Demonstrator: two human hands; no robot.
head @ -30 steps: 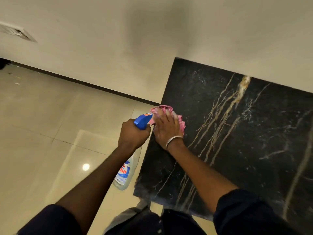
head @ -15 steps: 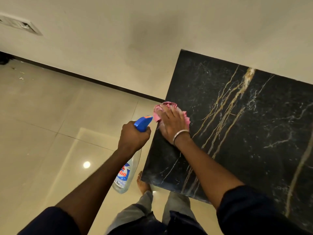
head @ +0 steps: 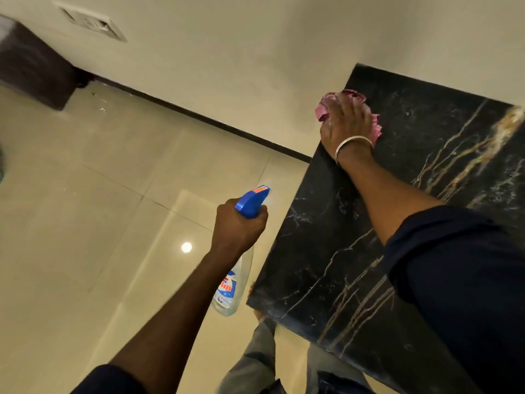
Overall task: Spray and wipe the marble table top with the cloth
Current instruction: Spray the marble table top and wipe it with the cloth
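Observation:
The black marble table top (head: 412, 223), veined in gold and white, fills the right side. A crumpled pink cloth (head: 326, 106) lies near its far left corner, by the wall. My right hand (head: 348, 123), a metal bangle on the wrist, presses flat on the cloth with fingers spread. My left hand (head: 237, 226) grips the neck of a clear spray bottle (head: 227, 291) with a blue trigger head, held over the floor just left of the table's edge, nozzle pointing toward the table.
Glossy beige floor tiles (head: 99, 194) spread to the left, with a ceiling light reflected in them. A cream wall with dark skirting (head: 199, 115) runs behind. A dark wooden furniture piece (head: 31, 66) stands far left. My legs show below the table's near edge.
My right hand has pushed the cloth along the table's left edge toward the far corner by the wall. My left hand with the bottle has stayed beside the table's edge.

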